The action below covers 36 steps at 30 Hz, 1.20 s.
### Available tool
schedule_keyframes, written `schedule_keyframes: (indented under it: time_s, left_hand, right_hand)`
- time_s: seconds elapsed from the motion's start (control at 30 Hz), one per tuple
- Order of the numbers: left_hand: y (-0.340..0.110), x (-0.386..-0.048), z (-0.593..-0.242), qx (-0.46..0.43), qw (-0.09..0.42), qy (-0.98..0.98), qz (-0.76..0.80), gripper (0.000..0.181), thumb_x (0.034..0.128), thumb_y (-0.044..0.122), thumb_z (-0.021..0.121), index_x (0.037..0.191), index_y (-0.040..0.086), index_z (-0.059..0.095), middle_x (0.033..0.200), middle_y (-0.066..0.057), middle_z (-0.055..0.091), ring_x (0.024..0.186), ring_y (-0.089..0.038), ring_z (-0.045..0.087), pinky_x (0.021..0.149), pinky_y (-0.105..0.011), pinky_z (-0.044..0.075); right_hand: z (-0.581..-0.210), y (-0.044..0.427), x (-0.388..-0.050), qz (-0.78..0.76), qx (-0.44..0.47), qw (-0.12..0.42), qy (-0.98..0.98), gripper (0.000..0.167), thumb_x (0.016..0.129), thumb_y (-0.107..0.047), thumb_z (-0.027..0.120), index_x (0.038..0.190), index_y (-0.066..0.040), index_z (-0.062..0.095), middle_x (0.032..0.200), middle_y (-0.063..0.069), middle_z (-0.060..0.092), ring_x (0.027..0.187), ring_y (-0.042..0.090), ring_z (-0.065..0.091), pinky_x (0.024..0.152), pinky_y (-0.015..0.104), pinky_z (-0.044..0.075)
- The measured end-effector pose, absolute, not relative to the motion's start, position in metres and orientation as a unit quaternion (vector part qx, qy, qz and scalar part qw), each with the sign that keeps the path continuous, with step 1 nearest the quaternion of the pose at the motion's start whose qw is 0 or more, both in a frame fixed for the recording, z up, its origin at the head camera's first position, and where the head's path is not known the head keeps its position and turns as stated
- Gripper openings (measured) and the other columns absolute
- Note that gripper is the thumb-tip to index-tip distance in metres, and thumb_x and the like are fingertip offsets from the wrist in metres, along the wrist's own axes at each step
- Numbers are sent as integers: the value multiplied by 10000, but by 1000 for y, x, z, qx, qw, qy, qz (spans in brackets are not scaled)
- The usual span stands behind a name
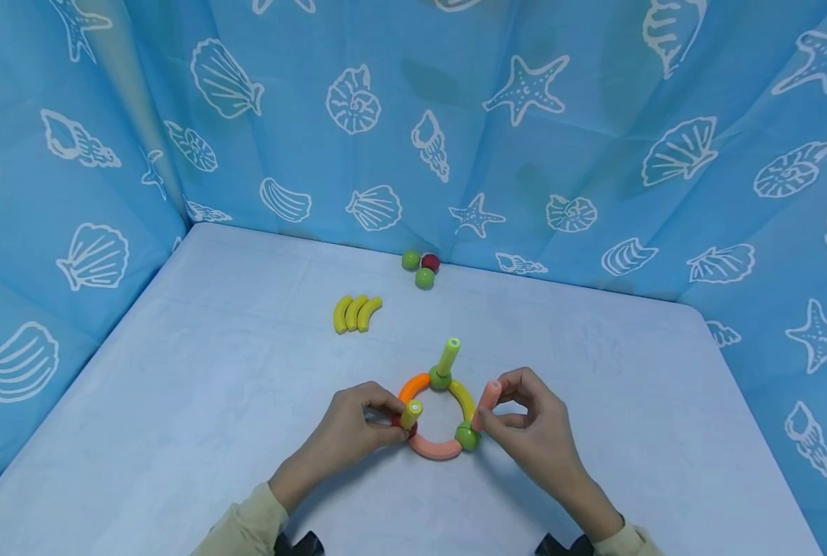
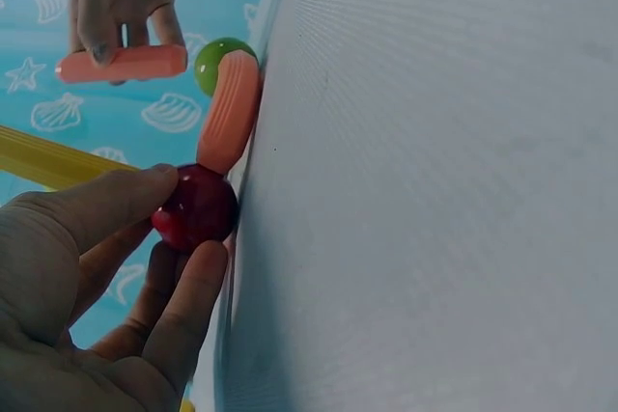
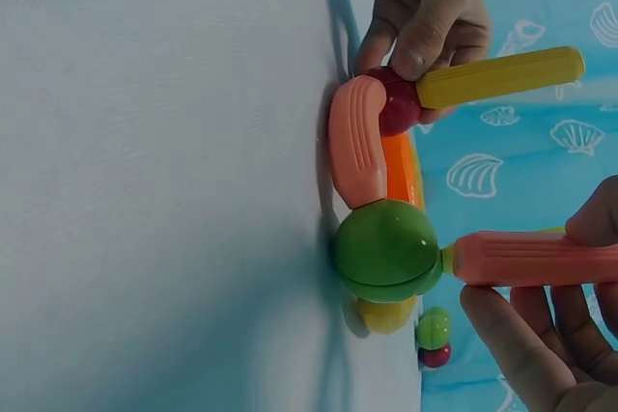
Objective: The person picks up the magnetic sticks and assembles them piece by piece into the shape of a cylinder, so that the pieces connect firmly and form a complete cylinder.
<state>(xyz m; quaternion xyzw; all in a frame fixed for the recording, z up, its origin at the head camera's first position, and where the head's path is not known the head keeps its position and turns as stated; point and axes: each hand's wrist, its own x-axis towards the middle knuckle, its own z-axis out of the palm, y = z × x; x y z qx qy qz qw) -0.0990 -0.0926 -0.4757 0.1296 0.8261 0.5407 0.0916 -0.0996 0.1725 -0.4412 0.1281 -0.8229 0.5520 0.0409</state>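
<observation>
A ring of curved toy pieces joined by balls lies on the table: an orange piece (image 1: pixel 413 386), a yellow piece (image 1: pixel 464 398) and a pink piece (image 1: pixel 436 449). My left hand (image 1: pixel 357 425) pinches the red ball (image 2: pixel 198 207) at the ring's left, from which a straight yellow rod (image 3: pixel 502 78) stands up. Between the thumb and fingers of my right hand (image 1: pixel 538 428) is a straight pink rod (image 3: pixel 541 260). Its lower end meets a small yellow-green connector on the front right green ball (image 3: pixel 386 248). From the rear green ball (image 1: pixel 440 378) rises a light green rod (image 1: pixel 449 356).
Beyond the ring, several yellow curved pieces (image 1: pixel 351 314) lie side by side. Two green balls and a red ball (image 1: pixel 430 262) sit near the table's back edge. A blue curtain (image 1: pixel 399 100) with white shell prints hangs behind the white table (image 1: pixel 177 386).
</observation>
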Motion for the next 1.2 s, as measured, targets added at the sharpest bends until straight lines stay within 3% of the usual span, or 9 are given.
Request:
schedule_keyframes:
  time_s: [0.67,1.2]
  left_hand:
    - [-92,-99,-477,120,98,827,541,254,795,62,836,991,199,751,985,84,657,921,-128,631,797,-245,562]
    - [-93,-98,-478,125,89,826,543,252,794,61,836,993,194,757,978,88,658,919,-126,635,797,-240,560]
  right_hand:
    - [-445,172,-93,548,170,46,-818,386,767,69,821,1021,-95,582,957,-10,620,938,193,666,694,317,603]
    - [-415,159,-82,537,192,65,-818,381,731,185,774,969,-32,570,897,29,619,869,183,659,682,337,605]
